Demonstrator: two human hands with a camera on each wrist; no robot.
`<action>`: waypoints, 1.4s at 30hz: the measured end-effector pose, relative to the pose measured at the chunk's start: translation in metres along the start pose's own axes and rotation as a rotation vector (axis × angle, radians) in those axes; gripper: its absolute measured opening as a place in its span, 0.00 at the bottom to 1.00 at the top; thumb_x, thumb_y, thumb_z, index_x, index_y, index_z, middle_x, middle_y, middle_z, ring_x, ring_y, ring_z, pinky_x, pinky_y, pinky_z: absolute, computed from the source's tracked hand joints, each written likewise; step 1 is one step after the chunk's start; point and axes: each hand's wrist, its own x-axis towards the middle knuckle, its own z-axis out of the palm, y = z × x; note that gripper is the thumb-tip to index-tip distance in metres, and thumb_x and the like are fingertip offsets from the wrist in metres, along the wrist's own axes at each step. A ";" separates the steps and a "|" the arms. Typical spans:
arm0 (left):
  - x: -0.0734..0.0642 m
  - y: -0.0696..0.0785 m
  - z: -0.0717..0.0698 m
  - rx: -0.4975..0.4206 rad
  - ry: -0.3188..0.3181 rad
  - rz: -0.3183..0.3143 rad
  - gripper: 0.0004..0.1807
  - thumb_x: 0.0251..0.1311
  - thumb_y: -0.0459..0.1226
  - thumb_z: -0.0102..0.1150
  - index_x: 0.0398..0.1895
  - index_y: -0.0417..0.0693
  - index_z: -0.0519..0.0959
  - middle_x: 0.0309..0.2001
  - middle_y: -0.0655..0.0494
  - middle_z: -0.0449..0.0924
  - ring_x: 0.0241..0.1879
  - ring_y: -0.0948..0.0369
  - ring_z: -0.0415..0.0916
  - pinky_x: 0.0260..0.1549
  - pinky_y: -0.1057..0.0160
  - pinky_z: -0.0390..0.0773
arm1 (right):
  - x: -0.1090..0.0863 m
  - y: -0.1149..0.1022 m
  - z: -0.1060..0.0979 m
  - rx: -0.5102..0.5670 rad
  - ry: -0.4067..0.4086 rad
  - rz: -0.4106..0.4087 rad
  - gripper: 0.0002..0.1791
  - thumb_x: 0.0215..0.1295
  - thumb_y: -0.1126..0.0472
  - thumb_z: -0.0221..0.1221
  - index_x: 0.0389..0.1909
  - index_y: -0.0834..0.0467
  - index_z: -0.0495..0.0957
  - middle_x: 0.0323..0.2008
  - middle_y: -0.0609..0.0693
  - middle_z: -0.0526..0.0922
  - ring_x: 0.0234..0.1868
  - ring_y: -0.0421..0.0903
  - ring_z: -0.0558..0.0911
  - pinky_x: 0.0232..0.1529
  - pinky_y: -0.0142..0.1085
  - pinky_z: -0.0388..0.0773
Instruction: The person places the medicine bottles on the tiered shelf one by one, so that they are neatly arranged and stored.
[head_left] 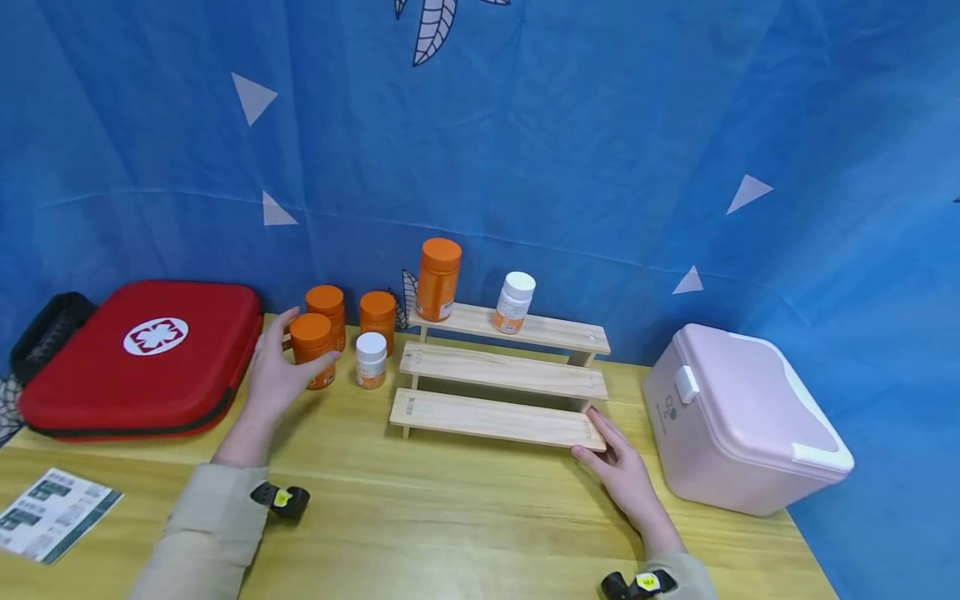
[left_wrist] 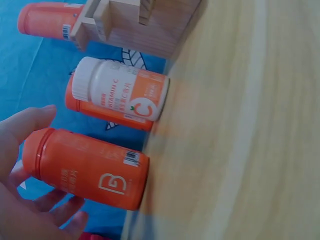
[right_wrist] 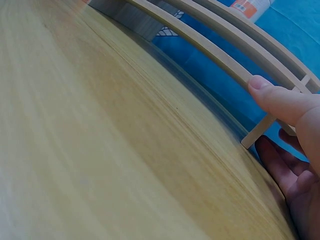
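My left hand [head_left: 277, 367] is spread around an orange pill bottle [left_wrist: 90, 167] standing on the table. Its thumb stands off from the cap, while the other fingers reach along the far side. Just right of it is a white-capped vitamin C bottle [left_wrist: 120, 90], with another orange bottle [head_left: 377, 315] behind. A further orange bottle [head_left: 330, 302] stands at the back. My right hand [head_left: 622, 471] holds the right end of the three-tier wooden rack [head_left: 487, 417], thumb on the lowest board, fingers around the end. On its top board stand an orange bottle [head_left: 438, 279] and a white bottle [head_left: 514, 302].
A red first-aid case [head_left: 150, 367] lies at the left, with a printed sheet [head_left: 56, 515] in front of it. At the right stands a pink lidded box [head_left: 742, 417]. A blue curtain [head_left: 525, 150] hangs along the table's back edge.
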 end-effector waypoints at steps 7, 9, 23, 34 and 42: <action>0.004 -0.010 0.006 -0.074 0.016 0.054 0.40 0.54 0.29 0.65 0.70 0.39 0.57 0.63 0.34 0.63 0.57 0.39 0.64 0.56 0.42 0.65 | 0.001 0.002 -0.002 -0.005 0.007 -0.002 0.40 0.61 0.48 0.63 0.72 0.49 0.58 0.73 0.55 0.52 0.72 0.53 0.54 0.60 0.25 0.59; 0.004 -0.010 0.006 -0.072 0.031 0.042 0.39 0.55 0.28 0.65 0.70 0.40 0.59 0.63 0.35 0.65 0.57 0.39 0.65 0.56 0.43 0.66 | 0.001 0.002 -0.002 -0.004 0.010 -0.007 0.40 0.61 0.49 0.63 0.72 0.49 0.58 0.73 0.55 0.53 0.72 0.53 0.54 0.57 0.19 0.59; -0.005 0.010 -0.001 -0.026 0.098 -0.028 0.40 0.53 0.32 0.69 0.69 0.42 0.62 0.57 0.35 0.71 0.50 0.41 0.71 0.51 0.47 0.71 | -0.003 0.003 0.001 0.025 -0.008 -0.004 0.41 0.60 0.48 0.64 0.72 0.50 0.58 0.73 0.56 0.52 0.72 0.53 0.53 0.56 0.19 0.57; -0.009 0.051 -0.005 -0.066 0.043 0.083 0.39 0.54 0.36 0.69 0.69 0.46 0.63 0.58 0.38 0.71 0.51 0.42 0.70 0.51 0.45 0.70 | -0.005 0.003 -0.001 0.021 -0.004 0.019 0.41 0.61 0.48 0.63 0.73 0.49 0.58 0.73 0.55 0.51 0.72 0.53 0.52 0.58 0.20 0.56; -0.020 0.079 0.005 -0.123 -0.045 0.137 0.38 0.53 0.34 0.70 0.68 0.46 0.65 0.54 0.41 0.73 0.52 0.48 0.69 0.48 0.51 0.68 | 0.000 0.000 -0.002 0.023 -0.005 -0.001 0.40 0.60 0.48 0.63 0.72 0.48 0.58 0.73 0.55 0.52 0.72 0.52 0.53 0.63 0.30 0.57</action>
